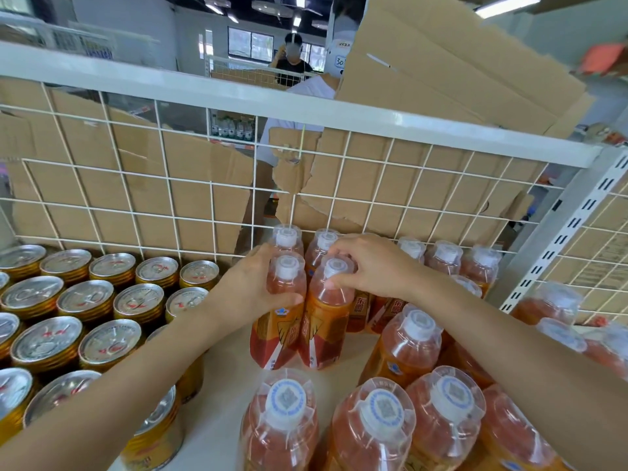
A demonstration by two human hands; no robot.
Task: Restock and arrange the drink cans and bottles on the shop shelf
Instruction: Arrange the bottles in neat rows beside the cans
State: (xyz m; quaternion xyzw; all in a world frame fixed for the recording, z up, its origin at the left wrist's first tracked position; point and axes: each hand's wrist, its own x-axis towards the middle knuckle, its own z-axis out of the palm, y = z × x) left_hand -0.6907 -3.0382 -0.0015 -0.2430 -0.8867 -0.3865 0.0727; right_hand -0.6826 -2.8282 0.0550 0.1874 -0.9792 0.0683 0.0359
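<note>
While gripping one orange bottle (277,338) in the left hand (249,290), pinching the top of the next bottle (326,324) with the right hand (372,270). Gold cans (98,300) close by.

The shop is bright and evenly lit by strip lights (504,3) on the ceiling overhead. Their light glints off the silver tops of the cans (88,297) and puts a soft sheen on the clear plastic over the bottles (384,413). Shadows on the shelf (356,355) are faint and short. The wide lens bows the white rail (306,107) and the wire grid (190,185). An orange-red thing (603,59) in the upper right corner is smeared by blur, and the far room looks soft.
</note>
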